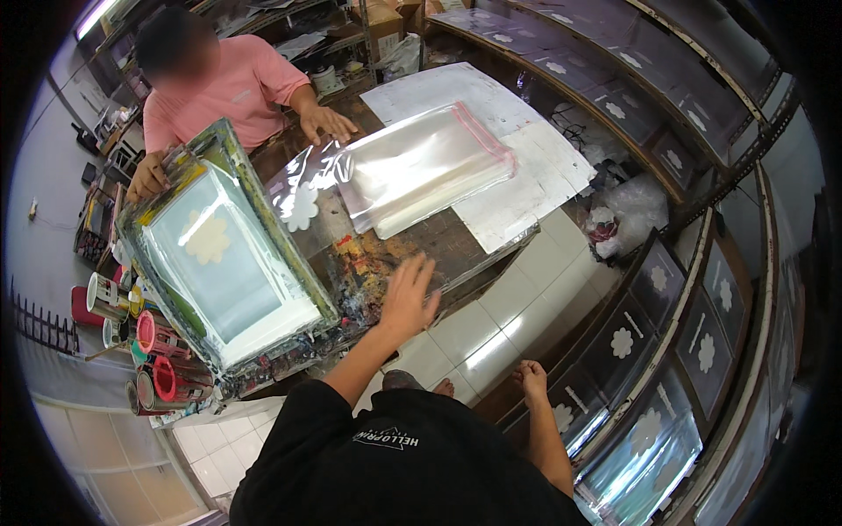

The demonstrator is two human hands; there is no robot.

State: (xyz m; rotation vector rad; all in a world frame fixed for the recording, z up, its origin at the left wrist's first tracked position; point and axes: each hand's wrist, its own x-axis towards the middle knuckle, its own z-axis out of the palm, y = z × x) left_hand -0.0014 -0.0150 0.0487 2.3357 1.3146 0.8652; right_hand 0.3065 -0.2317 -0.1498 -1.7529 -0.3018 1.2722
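Note:
My left hand point(408, 298) is stretched out with its fingers apart over the near edge of the paint-stained work table point(478, 263), holding nothing. A stack of clear plastic bags point(430, 162) lies beyond it on white boards point(548, 158). Left of that, a clear plastic sheet with a white flower print point(298, 206) lies partly beside the raised edge of a screen printing frame point(219, 254). My right hand point(532, 379) hangs low at my right side, close to the drying rack, its fingers curled in. I see nothing in it.
Across the table a person in a pink shirt point(237, 83) has one hand on the frame and the other on the clear sheet. Paint cans point(162, 333) crowd the left. Racks hold flower-printed sheets point(623, 342) at right. A plastic bundle point(636, 206) lies below.

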